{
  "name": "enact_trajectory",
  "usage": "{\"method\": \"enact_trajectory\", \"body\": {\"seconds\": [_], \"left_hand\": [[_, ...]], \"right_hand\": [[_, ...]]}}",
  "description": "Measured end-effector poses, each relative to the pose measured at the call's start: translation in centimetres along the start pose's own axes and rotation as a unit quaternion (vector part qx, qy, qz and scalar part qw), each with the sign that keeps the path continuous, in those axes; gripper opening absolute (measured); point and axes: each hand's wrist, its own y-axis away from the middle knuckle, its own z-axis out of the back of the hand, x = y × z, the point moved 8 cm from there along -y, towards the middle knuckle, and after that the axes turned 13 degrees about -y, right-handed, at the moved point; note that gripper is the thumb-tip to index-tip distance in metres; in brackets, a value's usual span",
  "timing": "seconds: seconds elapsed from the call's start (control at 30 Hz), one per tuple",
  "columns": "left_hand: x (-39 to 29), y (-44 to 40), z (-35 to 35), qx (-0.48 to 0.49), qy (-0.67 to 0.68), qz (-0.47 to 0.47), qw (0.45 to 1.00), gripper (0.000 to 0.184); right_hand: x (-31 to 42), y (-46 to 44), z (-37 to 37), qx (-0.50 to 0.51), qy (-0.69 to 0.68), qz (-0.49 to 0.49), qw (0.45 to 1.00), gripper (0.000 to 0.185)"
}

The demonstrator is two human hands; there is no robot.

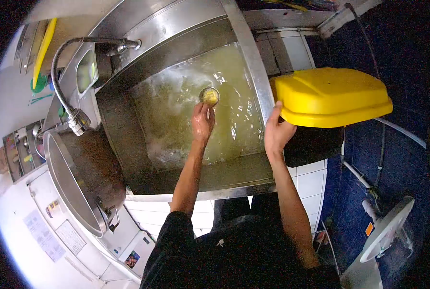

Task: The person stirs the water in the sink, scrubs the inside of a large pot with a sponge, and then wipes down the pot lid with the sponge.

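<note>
Steel sink point(248, 55), cloudy water point(171, 113). Left hand point(203, 124) pinches small round container point(209, 95) mid-basin; right hand point(278, 137), thumb over, grips yellow lid point(333, 94) beside sink's right edge, presumably steadying it.

A dark blue wall point(364, 144) fills the right side, with a pale pipe point(355, 174) running along it. White tiles point(311, 185) cover the floor. At left, paper sheets point(44, 236) lie flat against a white surface point(97, 243). Light is bright at left, dimmer at right.
</note>
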Motion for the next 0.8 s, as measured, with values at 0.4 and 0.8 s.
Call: {"method": "enact_trajectory", "body": {"seconds": [0.4,0.8], "left_hand": [[-8.0,1.1,3.3,-0.025,0.053,-0.019,0.998,0.016],[-26.7,6.6,13.4,-0.181,0.207,0.020,0.961,0.011]], "right_hand": [[4.3,-5.6,5.3,0.067,-0.311,-0.195,0.928,0.045],[3.7,-12.8,7.2,0.097,-0.526,-0.400,0.744,0.036]]}}
